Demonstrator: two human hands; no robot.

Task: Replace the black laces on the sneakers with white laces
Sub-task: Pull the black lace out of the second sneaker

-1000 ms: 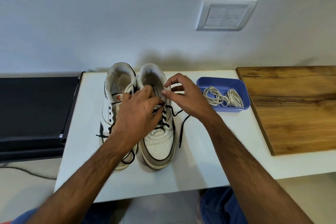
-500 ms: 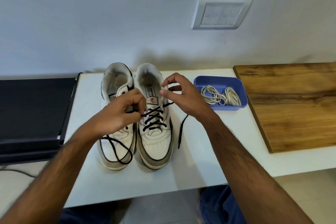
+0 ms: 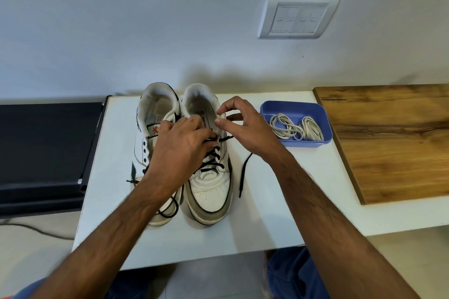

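While tongue label [image 3: 203, 121] stays unreadable, fingers [image 3: 211, 134] perhaps pinching black lace [image 3: 211, 158]

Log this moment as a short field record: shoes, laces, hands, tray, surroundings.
right sneaker: on white table, toe toward the person, black lace still crossed through its eyelets, one loose end trailing on the table
left sneaker: beside it, upper eyelets bare
left hand: fingers at the right sneaker's top lacing
right hand: pinching the collar edge
white laces: coiled in blue tray, untouched
wooden board: right of tray
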